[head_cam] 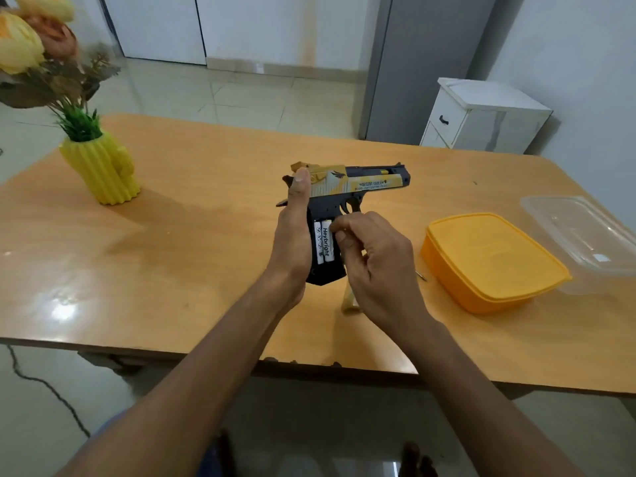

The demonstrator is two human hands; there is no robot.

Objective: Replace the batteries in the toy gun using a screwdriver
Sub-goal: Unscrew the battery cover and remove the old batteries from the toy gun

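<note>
Looking down from the head camera, two bare forearms reach over an orange-brown wooden surface (172, 235). The left hand (292, 232) holds a toy gun (364, 182) just above the middle of the surface, fingers wrapped round the back of the handle and the thumb lying up along the rear of the slide; its grip is closed firmly on the toy. The gun is black with yellow and white markings, barrel pointing right, handle pointing down toward the viewer. The side of the handle is open, showing two white batteries (324, 244) seated side by side, lengthwise. The right hand (375, 259) is beside the handle with fingers curled, its fingertips (339, 230) touching the upper end of the right-hand battery; whether it pinches that battery or only presses on it cannot be told.

Under the right hand a pale yellow cylindrical piece (349, 302) lies on the surface, mostly hidden. To the right sits an orange container (492, 259), with a clear plastic tub (581, 232) just behind it. A yellow ribbed vase (103, 170) of artificial flowers stands far left. A white cabinet (481, 115) stands on the floor beyond.
</note>
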